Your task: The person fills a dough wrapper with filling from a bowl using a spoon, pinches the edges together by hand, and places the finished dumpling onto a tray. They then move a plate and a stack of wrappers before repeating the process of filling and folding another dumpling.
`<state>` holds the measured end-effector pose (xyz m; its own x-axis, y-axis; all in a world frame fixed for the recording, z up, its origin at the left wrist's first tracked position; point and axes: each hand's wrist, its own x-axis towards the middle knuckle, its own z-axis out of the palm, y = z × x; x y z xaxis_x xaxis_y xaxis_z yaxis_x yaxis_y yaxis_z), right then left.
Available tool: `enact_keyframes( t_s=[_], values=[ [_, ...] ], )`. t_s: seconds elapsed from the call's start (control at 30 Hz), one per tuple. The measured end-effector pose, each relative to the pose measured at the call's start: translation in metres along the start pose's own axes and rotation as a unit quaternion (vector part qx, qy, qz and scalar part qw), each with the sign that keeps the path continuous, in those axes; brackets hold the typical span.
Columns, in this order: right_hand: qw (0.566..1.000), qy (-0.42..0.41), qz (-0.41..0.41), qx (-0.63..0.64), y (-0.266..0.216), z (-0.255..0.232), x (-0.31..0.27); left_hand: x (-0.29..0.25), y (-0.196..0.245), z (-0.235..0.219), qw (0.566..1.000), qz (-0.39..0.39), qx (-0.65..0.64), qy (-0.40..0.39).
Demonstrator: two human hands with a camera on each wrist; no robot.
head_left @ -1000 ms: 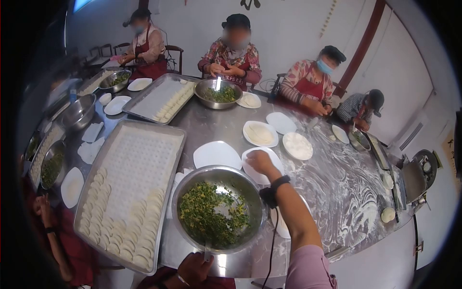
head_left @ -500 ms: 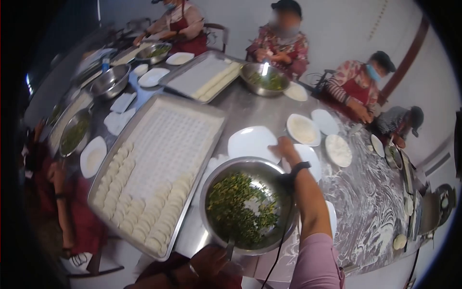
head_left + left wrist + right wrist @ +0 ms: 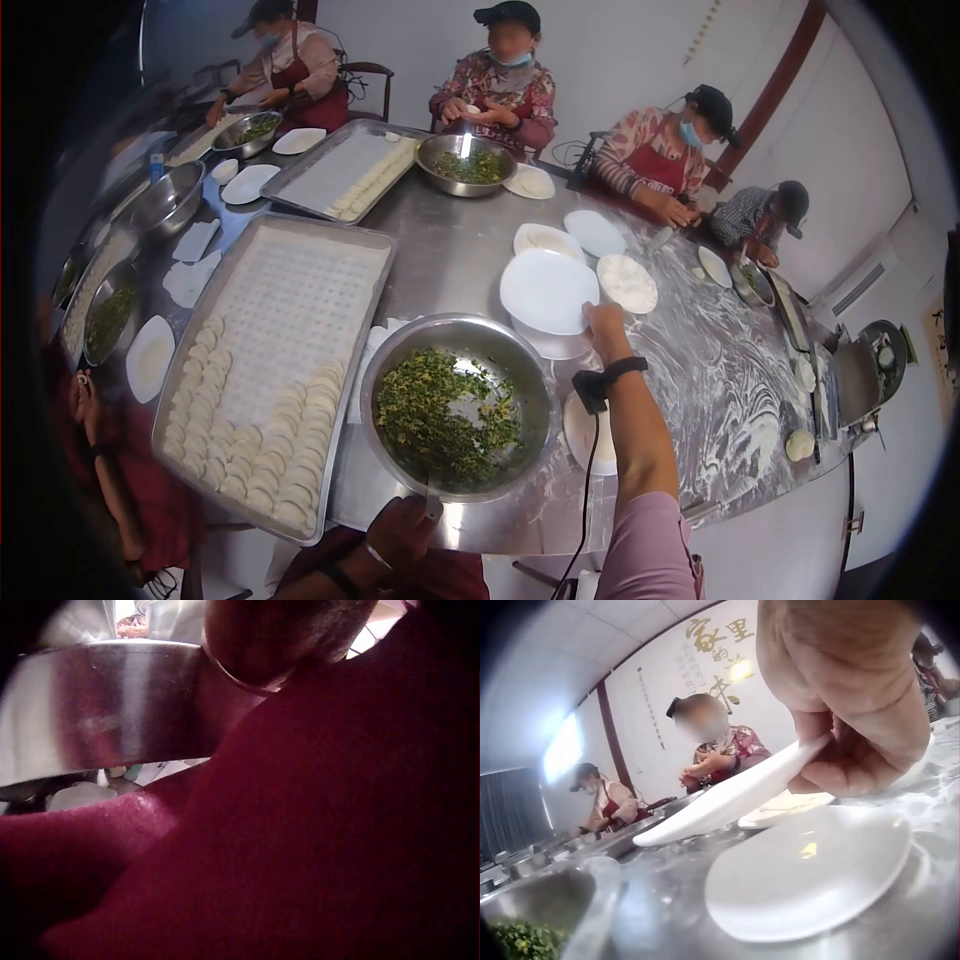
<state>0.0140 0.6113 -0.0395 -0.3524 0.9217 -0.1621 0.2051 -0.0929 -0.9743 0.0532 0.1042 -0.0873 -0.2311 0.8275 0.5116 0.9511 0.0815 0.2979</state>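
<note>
My right hand pinches the edge of a white square plate, thumb on one face and fingers on the other. In the right wrist view this plate is tilted above a second white plate on the table. My left hand holds the metal handle of a utensil at the near rim of a steel bowl; the utensil's far end is hidden. Chopped green and yellow filling lies in the bowl. Maroon cloth covers most of the left wrist view, beside the bowl's outer wall.
Left of the bowl, a large tray bears rows of dumplings. A dish of white flour and a plate of wrappers flank my right arm. Flour streaks the steel table. Several people work around it. A cable hangs from my right wrist.
My right hand went left to the plate behind the bowl, took its edge, and lifted it rightward over the other plate. The left hand stays at the bowl's near rim.
</note>
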Motion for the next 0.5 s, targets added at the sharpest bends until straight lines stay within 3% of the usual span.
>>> enact_keyframes(
  t_s=[0.07, 0.17, 0.3, 0.37, 0.43, 0.5],
  values=[
    [0.999, 0.030, -0.013, 0.003, 0.022, -0.024, 0.003, 0.002, 0.002, -0.004, 1.000, 0.002, 0.006, -0.001],
    [0.997, 0.042, 0.047, -0.050, 0.051, -0.044, 0.014, -0.002, 0.004, -0.006, 0.998, -0.002, 0.027, -0.049],
    [0.996, 0.039, 0.083, 0.004, 0.039, -0.038, -0.027, -0.007, 0.001, 0.003, 0.999, 0.000, 0.037, -0.027],
    [0.990, -0.074, 0.098, 0.068, 0.051, -0.059, -0.025, -0.007, 0.001, 0.003, 0.999, 0.001, 0.030, -0.026],
    [0.986, -0.138, 0.087, 0.017, 0.033, -0.086, -0.043, -0.011, -0.004, 0.011, 0.999, 0.020, 0.028, -0.015],
    [0.981, -0.081, 0.006, -0.176, 0.044, -0.129, -0.043, -0.010, -0.004, 0.010, 1.000, 0.006, 0.007, -0.016]
  ],
)
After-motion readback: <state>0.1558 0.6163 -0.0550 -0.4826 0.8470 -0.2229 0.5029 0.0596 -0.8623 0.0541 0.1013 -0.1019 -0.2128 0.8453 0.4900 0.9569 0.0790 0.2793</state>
